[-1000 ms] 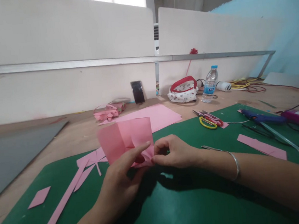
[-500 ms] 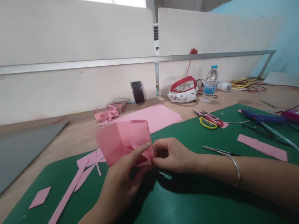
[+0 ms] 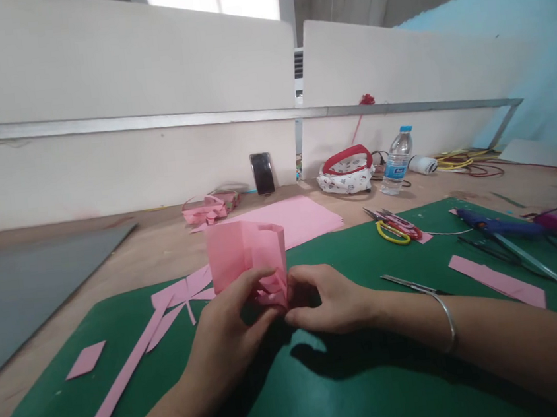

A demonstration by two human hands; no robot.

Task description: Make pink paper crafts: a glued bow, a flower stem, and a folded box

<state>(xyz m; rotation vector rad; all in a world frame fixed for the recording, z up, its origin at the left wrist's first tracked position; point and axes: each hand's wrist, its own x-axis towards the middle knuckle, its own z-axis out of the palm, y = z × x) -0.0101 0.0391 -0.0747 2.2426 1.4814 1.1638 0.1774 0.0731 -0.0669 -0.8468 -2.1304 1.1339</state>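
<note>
A folded piece of pink paper point(image 3: 233, 253), shaped like a small open box with upright walls, is held above the green cutting mat point(image 3: 357, 386). My left hand point(image 3: 235, 319) grips its near side, thumb across the front fold and fingers partly hidden beneath. At the paper's lower right corner, my right hand point(image 3: 322, 300) is closed, thumb and fingertips pinching the edge; the fingertips are partly hidden. To the left lie a long pink paper strip point(image 3: 122, 377) and a small pink diamond-shaped piece point(image 3: 86, 360).
Scissors with yellow handles point(image 3: 393, 231), a craft knife point(image 3: 410, 283), pink strips point(image 3: 498, 281) and a blue glue gun point(image 3: 499, 222) lie on the right. Behind stand pink sheets point(image 3: 309, 218), a phone point(image 3: 262, 173), a pouch point(image 3: 347, 173) and a water bottle point(image 3: 396, 163).
The folded pink paper has turned, and its left wall has swung inward to the right. Both hands keep hold of it near the same spot. The whole view has shifted slightly.
</note>
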